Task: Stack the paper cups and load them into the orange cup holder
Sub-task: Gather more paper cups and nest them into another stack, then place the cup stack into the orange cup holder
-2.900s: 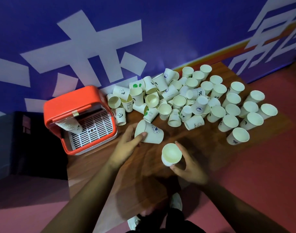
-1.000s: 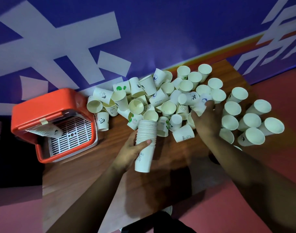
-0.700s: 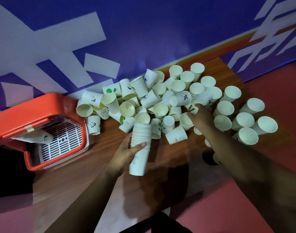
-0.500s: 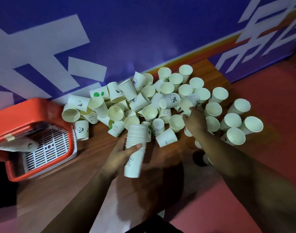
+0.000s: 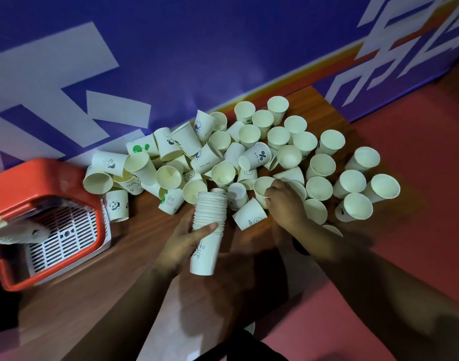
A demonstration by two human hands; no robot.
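Note:
My left hand (image 5: 181, 243) grips a tall stack of nested paper cups (image 5: 209, 225), held upright above the wooden table (image 5: 98, 295). My right hand (image 5: 284, 204) reaches into the pile of loose white paper cups (image 5: 249, 157) and pinches the rim of one cup (image 5: 261, 187) at the pile's near edge. The orange cup holder (image 5: 38, 183) stands at the left end of the table with its white slotted tray showing. A short stack of cups (image 5: 17, 234) lies on its side inside it.
Several cups stand upright at the right end of the table (image 5: 353, 183); others lie tipped near the holder. A blue banner wall (image 5: 197, 61) runs behind the table. Red floor (image 5: 418, 230) lies to the right and below.
Since 2.9 s ago my left hand has come to hold a tall stack. My right hand has drawn back from deep in the pile to a cup at its near edge. The view shifted right.

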